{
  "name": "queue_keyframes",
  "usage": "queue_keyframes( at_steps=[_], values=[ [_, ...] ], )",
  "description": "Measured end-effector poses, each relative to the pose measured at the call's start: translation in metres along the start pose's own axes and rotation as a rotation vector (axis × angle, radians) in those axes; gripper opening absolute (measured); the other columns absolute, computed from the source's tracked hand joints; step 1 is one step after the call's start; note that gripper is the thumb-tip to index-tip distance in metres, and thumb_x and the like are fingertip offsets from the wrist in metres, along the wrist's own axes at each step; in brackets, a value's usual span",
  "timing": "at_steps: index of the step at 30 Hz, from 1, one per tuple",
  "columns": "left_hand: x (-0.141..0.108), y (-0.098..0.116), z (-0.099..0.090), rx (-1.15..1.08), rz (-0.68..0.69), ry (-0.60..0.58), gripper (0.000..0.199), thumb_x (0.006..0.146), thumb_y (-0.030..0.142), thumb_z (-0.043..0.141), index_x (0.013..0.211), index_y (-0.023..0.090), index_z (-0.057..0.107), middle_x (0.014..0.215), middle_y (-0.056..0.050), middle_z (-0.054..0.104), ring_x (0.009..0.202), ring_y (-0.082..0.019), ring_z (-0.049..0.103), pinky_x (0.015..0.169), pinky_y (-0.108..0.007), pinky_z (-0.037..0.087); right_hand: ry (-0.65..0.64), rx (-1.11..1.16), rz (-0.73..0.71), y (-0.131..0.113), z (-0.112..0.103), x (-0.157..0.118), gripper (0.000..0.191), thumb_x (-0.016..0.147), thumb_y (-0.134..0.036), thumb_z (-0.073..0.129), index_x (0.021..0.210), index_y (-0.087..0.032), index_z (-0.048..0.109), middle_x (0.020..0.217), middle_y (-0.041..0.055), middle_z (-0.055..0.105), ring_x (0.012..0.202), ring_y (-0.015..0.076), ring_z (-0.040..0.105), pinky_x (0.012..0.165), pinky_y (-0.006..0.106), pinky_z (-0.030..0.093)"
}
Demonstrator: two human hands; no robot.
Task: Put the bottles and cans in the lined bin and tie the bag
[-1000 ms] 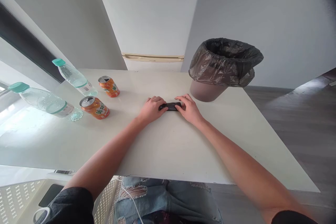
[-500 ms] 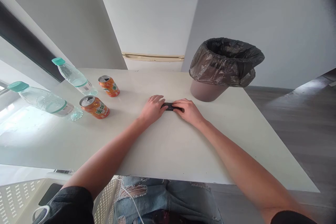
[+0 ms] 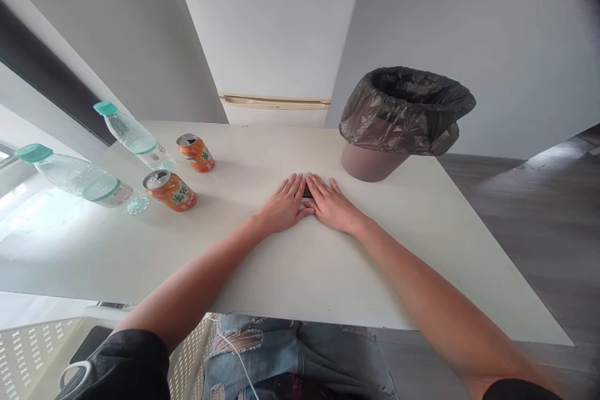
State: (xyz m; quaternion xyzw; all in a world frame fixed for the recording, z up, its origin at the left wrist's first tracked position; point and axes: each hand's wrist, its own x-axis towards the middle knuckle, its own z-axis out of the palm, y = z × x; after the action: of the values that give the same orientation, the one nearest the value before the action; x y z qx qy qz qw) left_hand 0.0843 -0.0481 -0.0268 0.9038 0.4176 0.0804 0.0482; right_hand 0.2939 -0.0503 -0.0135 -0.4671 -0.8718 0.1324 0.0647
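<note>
My left hand (image 3: 283, 205) lies flat on the white table (image 3: 281, 262), its fingers stretched out and pointing away from me. Flat beside it is my right hand (image 3: 332, 204), fingers also straight, with the fingertips and thumbs of both hands close together. Under the two hands is a small dark, strip-like object (image 3: 307, 192). Only a bit of it shows in the gap between them, so I cannot make out its kind. Both palms press down over it rather than grip it.
Two orange drink cans (image 3: 169, 190) (image 3: 195, 152) stand to the left. Two clear bottles with green caps (image 3: 77, 180) (image 3: 135, 136) are farther left. At the right back stands a brownish bin (image 3: 368, 164) lined with a black bag (image 3: 398, 122). A fridge (image 3: 272, 25) is behind.
Both hands have gone from pinching the ends of the dark strip to lying flat over it. They have moved closer together and hide most of it.
</note>
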Motion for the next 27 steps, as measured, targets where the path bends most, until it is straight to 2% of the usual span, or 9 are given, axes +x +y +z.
queue_keyframes(
  at_steps=[6,23,27],
  values=[
    [0.0004,0.0005,0.0001,-0.009,-0.003,-0.008,0.096,0.106,0.072,0.019,0.168,-0.001,0.024,0.174,-0.026,0.019,0.165,-0.038,0.013,0.134,-0.054,0.021,0.011,-0.034,0.009,-0.0008,0.0026,-0.0001,0.071,0.112,-0.049,0.022,0.172,-0.012,0.014,0.177,0.0175,0.013,0.166,0.0309,0.014,0.132,0.067,0.015],
    [0.0,0.0004,0.0017,-0.022,-0.01,-0.018,0.093,0.107,0.07,0.02,0.168,0.0,0.025,0.174,-0.026,0.019,0.165,-0.037,0.014,0.134,-0.053,0.022,-0.01,-0.078,0.03,-0.002,0.0047,0.0009,0.072,0.111,-0.047,0.021,0.171,-0.008,0.017,0.178,0.0164,0.013,0.167,0.0292,0.013,0.132,0.066,0.014],
    [0.0001,-0.001,0.0028,-0.035,-0.005,-0.019,0.091,0.107,0.069,0.021,0.169,0.002,0.024,0.174,-0.026,0.018,0.165,-0.037,0.013,0.134,-0.054,0.022,-0.004,-0.054,0.026,-0.0017,0.0052,0.0012,0.072,0.111,-0.049,0.02,0.172,-0.011,0.015,0.178,0.0162,0.013,0.167,0.03,0.013,0.132,0.067,0.014]
  ],
)
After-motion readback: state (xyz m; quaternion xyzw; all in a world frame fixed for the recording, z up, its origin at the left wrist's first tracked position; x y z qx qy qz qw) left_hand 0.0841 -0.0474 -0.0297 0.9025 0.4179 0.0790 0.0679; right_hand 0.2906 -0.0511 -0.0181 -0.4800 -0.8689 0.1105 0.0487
